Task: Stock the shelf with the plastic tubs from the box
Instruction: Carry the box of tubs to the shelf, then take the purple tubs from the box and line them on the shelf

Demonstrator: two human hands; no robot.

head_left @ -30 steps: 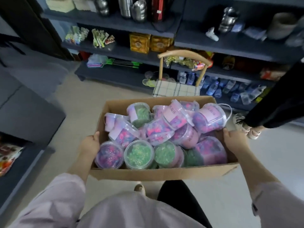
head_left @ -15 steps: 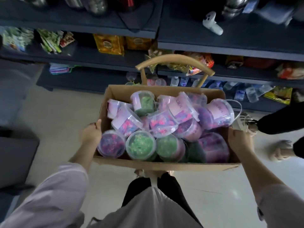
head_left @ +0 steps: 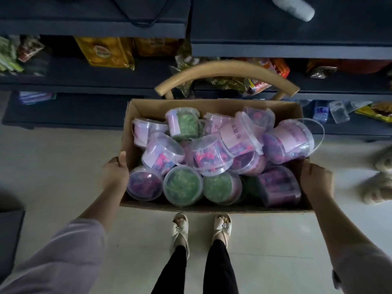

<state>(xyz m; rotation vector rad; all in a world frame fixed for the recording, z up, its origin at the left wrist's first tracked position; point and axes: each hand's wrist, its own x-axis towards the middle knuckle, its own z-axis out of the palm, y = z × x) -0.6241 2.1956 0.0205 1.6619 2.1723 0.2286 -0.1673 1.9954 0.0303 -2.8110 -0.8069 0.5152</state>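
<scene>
I carry an open cardboard box [head_left: 214,104] in front of me, held above the floor. Clear plastic tubs [head_left: 183,187] fill it in a loose pile, several with green contents and several with pink and purple, some bearing pink labels. My left hand [head_left: 115,174] grips the box's left wall, thumb over the rim. My right hand [head_left: 316,179] grips the right wall. Dark blue shelves [head_left: 290,50] stand straight ahead.
A wooden chair back [head_left: 226,71] rises just beyond the box, between it and the shelves. The shelves hold yellow packets [head_left: 106,53], snack bags and water bottles [head_left: 331,110]. Another person's shoes [head_left: 379,183] are on the floor at the right. My own feet [head_left: 201,227] stand below the box.
I have walked closer to the shelves with the box; the chair back now sits right behind it. The view has tilted down. Both hands keep the same grip.
</scene>
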